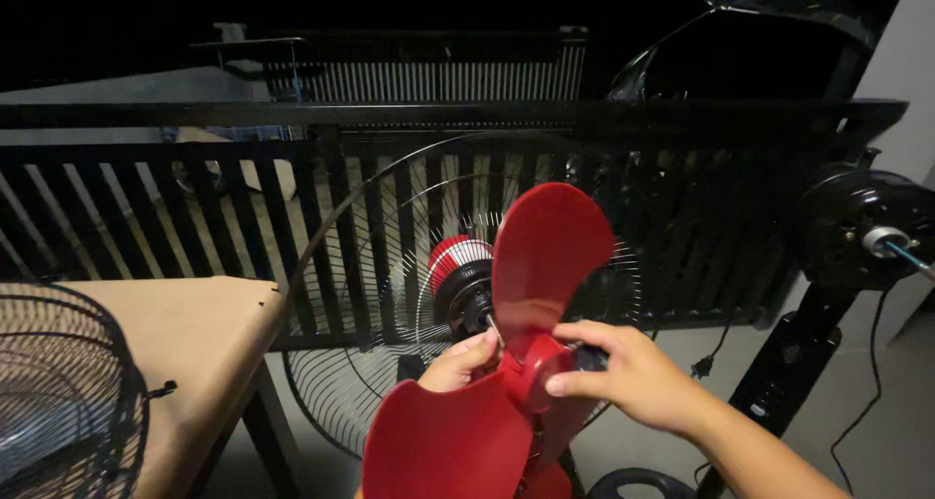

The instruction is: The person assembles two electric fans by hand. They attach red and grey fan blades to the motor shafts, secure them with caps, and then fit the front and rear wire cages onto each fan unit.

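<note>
Gripping point: the right hand (633,372) closes thumb and fingers on the hub of the red plastic three-blade fan propeller (531,314), with a small black cap just visible under the fingertips.
Left hand (463,361): fingers curl against the hub from the other side, touching the blade root; whether they hold it or only steady it cannot be told.
Propeller position: low centre of the view, in front of the motor shaft, one blade upright, one spreading down toward the bottom edge.
Motor: the black round fan motor with a red and white housing (458,285) sits directly behind the hub.
Rear guard: the round black wire fan grille (360,363) surrounds the motor, standing on the floor.
Left side: a brown flat-topped table (185,333) carries a second black wire grille (58,402) at its near corner.
Right side: a second black fan motor on a black stand (862,226), without blades, with a cord hanging down.
Background: a black slatted railing (195,207) runs across behind everything.
</note>
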